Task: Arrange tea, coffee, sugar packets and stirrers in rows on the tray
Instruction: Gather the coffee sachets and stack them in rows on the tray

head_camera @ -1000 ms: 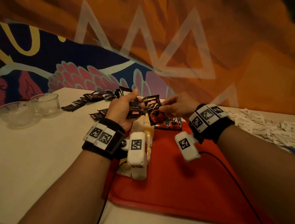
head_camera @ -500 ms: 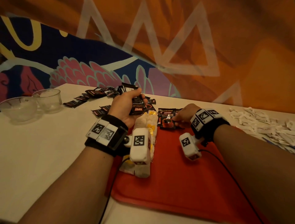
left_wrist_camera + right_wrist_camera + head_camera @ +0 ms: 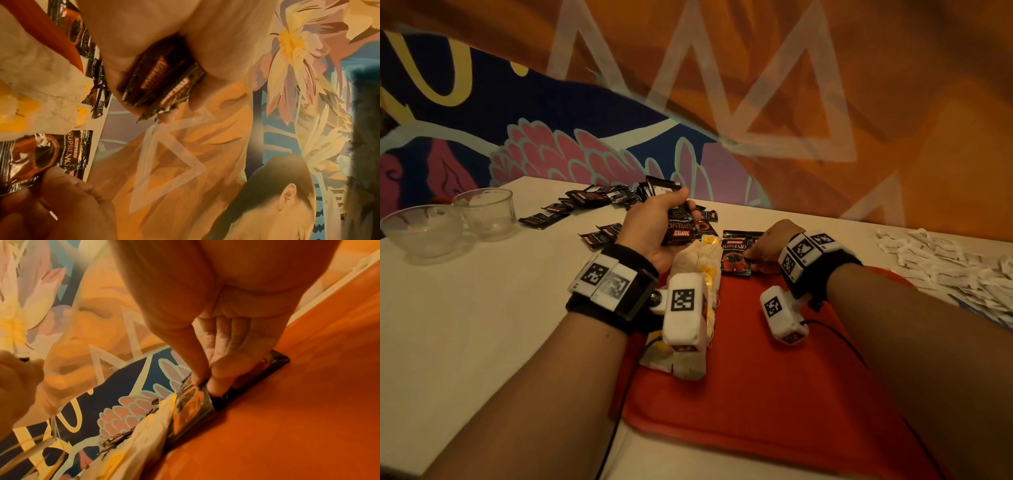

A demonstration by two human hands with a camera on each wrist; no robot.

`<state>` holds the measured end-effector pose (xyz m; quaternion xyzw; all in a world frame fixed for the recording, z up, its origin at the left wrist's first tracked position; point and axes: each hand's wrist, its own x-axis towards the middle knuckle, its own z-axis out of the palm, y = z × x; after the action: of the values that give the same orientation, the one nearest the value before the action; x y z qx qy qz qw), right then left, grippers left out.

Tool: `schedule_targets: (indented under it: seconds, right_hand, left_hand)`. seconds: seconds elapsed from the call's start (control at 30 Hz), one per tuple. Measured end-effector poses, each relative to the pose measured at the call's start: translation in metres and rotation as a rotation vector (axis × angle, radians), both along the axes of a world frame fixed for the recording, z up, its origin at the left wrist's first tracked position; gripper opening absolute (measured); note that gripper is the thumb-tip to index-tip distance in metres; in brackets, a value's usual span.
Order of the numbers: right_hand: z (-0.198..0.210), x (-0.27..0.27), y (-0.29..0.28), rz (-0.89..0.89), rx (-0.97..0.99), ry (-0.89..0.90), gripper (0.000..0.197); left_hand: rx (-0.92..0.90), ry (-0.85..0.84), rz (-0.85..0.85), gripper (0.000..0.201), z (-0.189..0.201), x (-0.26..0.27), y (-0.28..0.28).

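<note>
Dim warm orange light, wide-angle bending at edges, wrist views soft, perhaps motion-blurred.

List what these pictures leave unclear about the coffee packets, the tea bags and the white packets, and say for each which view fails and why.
- Number of coffee packets in the left hand: fingers cover the stack in the head and left wrist views.
- Tea bags on the tray: head view, the wrist camera hides the row's middle.
- Packet under the right hand: right wrist view shows it blurred and edge-on.
- White packets: head view, too small to read, cut by the right edge.
</note>
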<state>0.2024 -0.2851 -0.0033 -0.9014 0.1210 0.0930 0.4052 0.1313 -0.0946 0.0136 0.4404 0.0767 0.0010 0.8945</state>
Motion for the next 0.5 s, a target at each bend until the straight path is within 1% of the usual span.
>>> schedule_targets:
  seconds: [0.17,0.27,0.33,0.4,0.47,0.5]
  right_hand:
    - [-0.006,0.006,-0.004,0.061,-0.14,-0.036,0.035]
    - [0.001,0.002,-0.007,0.086,-0.135,-0.064,0.032]
    - [0.009,-0.004,-0.008,0.101,-0.031,-0.112,0.027]
    - [0.019,-0.015,-0.004,0.166,0.122,-0.197,0.028]
    - [0.029,-0.029,0.004,0.26,0.294,-0.282,0.039]
    - [0.035,-0.035,0.01,0.314,0.335,-0.308,0.044]
  left_hand:
    - [0.015,0.022,-0.009,0.015,0.0,0.0,-0.001]
    - [0.023,0.035,-0.005,0.016,0.001,-0.002,-0.003]
    - [0.052,0.049,0.007,0.021,0.0,-0.002,-0.002]
    - [0.075,0.063,-0.007,0.031,0.0,-0.001,-0.001]
    - [0.09,0.063,-0.028,0.041,-0.001,-0.002,-0.001]
    - [0.092,0.056,-0.029,0.044,-0.001,-0.004,-0.002]
